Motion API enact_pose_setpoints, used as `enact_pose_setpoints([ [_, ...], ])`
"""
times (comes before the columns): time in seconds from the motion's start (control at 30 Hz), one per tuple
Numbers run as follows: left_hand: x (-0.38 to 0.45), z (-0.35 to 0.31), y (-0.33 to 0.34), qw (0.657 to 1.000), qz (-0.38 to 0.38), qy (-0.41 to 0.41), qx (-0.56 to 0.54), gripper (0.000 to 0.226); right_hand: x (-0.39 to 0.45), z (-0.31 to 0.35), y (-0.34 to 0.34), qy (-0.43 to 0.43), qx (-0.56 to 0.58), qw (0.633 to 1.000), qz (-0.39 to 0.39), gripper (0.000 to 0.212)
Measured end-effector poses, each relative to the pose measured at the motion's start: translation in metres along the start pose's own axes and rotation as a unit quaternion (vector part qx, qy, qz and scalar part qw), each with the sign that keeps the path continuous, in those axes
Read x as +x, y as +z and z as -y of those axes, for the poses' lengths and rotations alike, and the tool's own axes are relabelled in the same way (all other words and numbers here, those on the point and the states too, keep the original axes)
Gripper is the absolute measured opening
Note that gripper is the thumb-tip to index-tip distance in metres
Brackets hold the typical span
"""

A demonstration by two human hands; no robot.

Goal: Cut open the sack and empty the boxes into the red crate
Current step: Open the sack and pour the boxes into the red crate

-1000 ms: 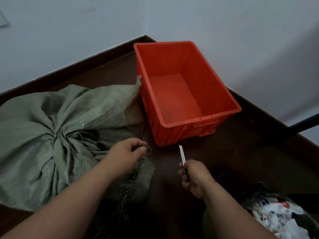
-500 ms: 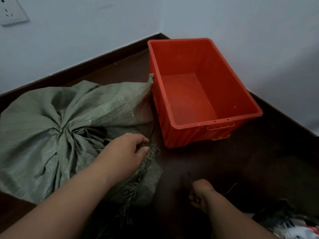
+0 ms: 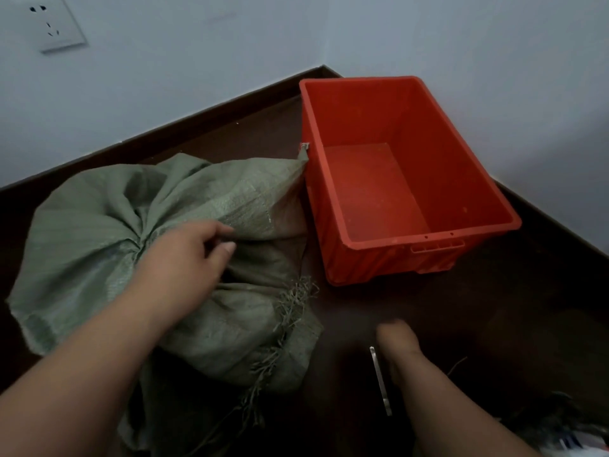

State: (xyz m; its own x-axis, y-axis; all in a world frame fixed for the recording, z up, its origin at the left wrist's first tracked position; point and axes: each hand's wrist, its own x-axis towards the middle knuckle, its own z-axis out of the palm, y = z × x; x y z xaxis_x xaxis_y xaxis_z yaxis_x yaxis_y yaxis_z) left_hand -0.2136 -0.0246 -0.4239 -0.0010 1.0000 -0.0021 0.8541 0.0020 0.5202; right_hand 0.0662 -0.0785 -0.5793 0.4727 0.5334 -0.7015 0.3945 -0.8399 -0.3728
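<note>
The green woven sack (image 3: 99, 232) lies bunched on the dark floor, its frayed cut edge (image 3: 290, 311) toward the crate. My left hand (image 3: 184, 262) rests on its middle, fingers and thumb curled on a fold of cloth. The red crate (image 3: 329, 179) stands empty just right of the sack, whose corner touches its wall. My right hand (image 3: 397, 341) is low near the floor, blurred, with nothing seen in it. A thin metal blade (image 3: 380, 380) lies on the floor beside that wrist. No boxes are visible.
Pale walls meet in a corner behind the crate, with a dark skirting board along the floor. A wall socket (image 3: 54, 23) is at the upper left. A heap of paper scraps (image 3: 566, 437) sits at the bottom right corner.
My left hand has moved from the sack's frayed edge up onto its middle. My right hand has dropped toward the floor, and the blade it held upright now lies beside it.
</note>
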Motion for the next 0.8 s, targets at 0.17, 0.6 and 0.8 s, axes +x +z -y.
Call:
enact_pose_setpoints([
  [0.17,0.006,0.045,-0.034,0.996,-0.011,-0.088,0.027,0.012,-0.059,0.084,0.004,-0.212,0.049,0.976,0.015,0.024],
  [0.6,-0.026,0.096,-0.052,0.956,0.228,-0.181,0.026,0.066,-0.142,0.143,0.08,-0.344,-0.335,0.862,0.162,0.037],
  [0.8,-0.026,0.104,-0.051,0.97,0.174,-0.144,-0.088,0.101,-0.145,0.171,0.063,-0.319,-0.136,0.934,0.085,0.016],
])
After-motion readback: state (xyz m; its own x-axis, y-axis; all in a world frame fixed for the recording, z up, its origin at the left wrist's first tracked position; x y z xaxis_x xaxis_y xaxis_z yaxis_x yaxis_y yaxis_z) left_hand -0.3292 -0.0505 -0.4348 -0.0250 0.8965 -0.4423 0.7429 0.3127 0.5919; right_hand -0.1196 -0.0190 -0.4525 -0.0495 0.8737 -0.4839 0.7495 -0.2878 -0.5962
